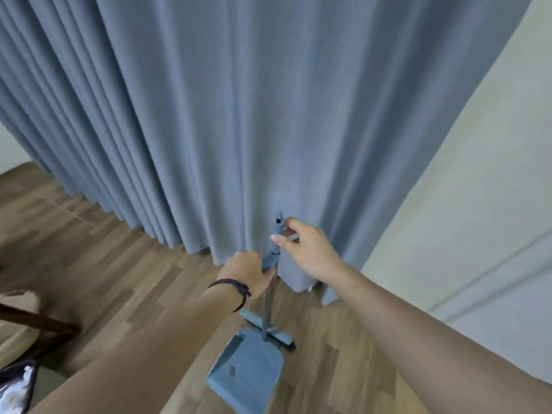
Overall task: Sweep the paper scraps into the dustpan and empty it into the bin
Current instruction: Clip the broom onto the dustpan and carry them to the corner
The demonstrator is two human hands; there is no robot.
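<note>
Handling: light, stiff plastic set, by the look of it; slim blue-grey broom handle (276, 231) and shorter blue-grey dustpan handle (268, 262) likely smooth, best taken near their top ends, where both hands sit now.
Left hand (246, 274): closed around the dustpan handle grip, dark cord bracelet (236, 286) at the wrist.
Right hand (307, 249): thumb and fingertips pinching the broom handle top, just above the left hand; loose rather than a full fist.
Look: upright blue-grey plastic dustpan (246, 369), scoop facing the camera, narrow blue-grey broom head with dark bristles (268, 327) clipped or resting just behind its upper edge.
Whereabouts: set standing on brown wood-plank floor (104, 264), just in front of the pleated grey-blue curtain (239, 115); pale wall (478, 204) right of the curtain.
Scraps, bin: none in view.
Stage: judged the pick-up, sweeping not yet begun.
</note>
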